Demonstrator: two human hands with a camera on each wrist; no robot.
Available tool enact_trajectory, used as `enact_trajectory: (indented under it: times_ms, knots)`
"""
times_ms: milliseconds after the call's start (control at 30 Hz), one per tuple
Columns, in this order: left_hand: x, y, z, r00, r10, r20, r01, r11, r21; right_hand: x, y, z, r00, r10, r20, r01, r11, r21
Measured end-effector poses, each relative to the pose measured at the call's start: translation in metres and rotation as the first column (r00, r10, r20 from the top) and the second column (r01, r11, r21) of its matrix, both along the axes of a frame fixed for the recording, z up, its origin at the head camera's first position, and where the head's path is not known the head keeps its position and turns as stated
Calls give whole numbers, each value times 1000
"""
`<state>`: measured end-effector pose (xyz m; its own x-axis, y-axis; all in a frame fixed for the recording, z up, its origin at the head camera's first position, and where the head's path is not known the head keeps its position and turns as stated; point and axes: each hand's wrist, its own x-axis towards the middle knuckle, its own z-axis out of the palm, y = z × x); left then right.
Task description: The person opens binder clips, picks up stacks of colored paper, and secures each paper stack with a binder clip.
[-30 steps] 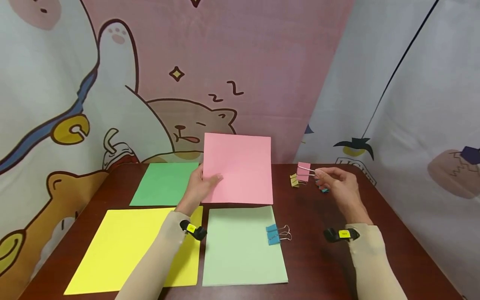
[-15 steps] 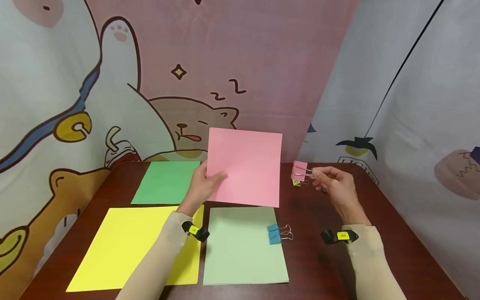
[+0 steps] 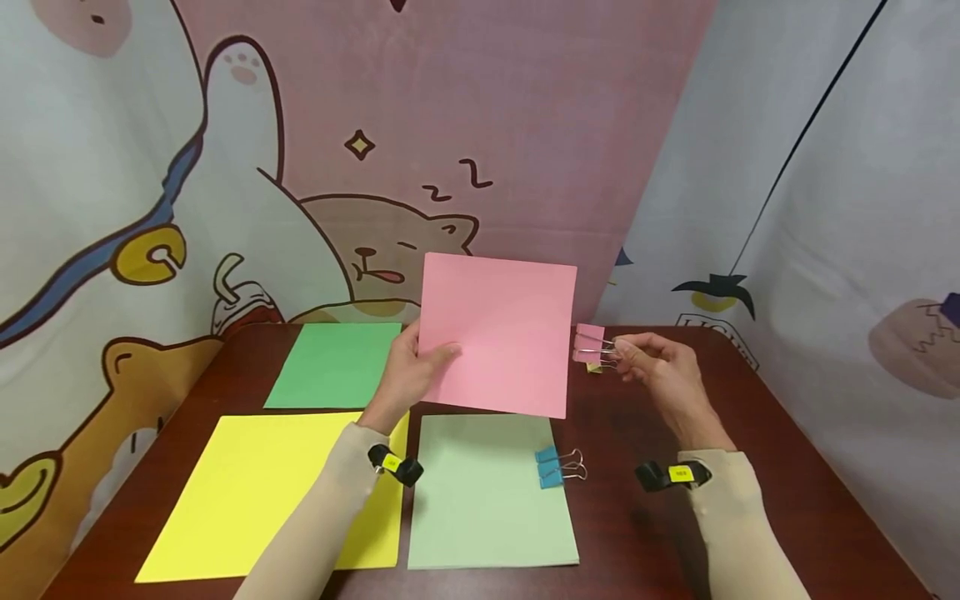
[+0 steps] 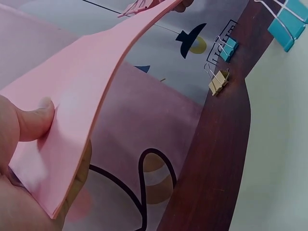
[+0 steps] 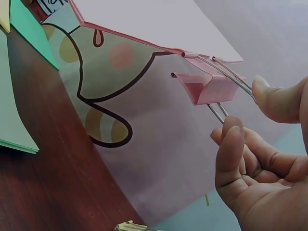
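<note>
My left hand (image 3: 408,367) grips a thin stack of square pink paper (image 3: 498,333) by its left edge, thumb in front and fingers behind. The sheets stand raised above the table and bend slightly in the left wrist view. Off the stack's right edge, my right hand (image 3: 667,379) pinches a pink binder clip (image 3: 589,343) by its wire handles. Thumb and fingers squeeze the handles in the right wrist view, and the clip's mouth (image 5: 178,67) is spread apart. Its upper lip looks very close to the paper edge; whether they touch I cannot tell.
Light green paper (image 3: 491,508) lies in front, a blue binder clip (image 3: 550,468) on its right edge. Yellow paper (image 3: 300,483) and darker green paper (image 3: 337,367) lie left. A yellow binder clip (image 4: 219,83) and another blue one (image 4: 228,49) rest at the table's back right.
The pink paper has moved right and a little toward me in my left hand. My right hand has carried the pink binder clip left, narrowing the gap to the paper.
</note>
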<state>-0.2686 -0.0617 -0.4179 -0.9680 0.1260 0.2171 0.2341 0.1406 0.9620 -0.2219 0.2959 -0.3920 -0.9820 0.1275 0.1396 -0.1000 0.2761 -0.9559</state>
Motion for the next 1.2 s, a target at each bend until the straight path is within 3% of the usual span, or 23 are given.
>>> enact_trajectory:
  times_ms: [267,467,800,967,1200]
  knots:
    - [4,3,1,999,-31,-6,31,999,21,4,-7,-1,998,56,20,-56,998,35]
    - [6,7,-1,998,-41,-48,43,998,34,3,-12,-2,992,122,13,-121,992,-28]
    - [11,15,-2,999,16,-45,-15,1000,15,1,-19,-5,988,153,3,-153,986,-68]
    - [10,15,-3,999,19,-41,-18,1000,22,1,-21,-5,981,196,5,-193,968,-162]
    - [9,16,-5,999,23,-25,-22,999,24,-3,-22,-8,984,165,62,-154,976,-151]
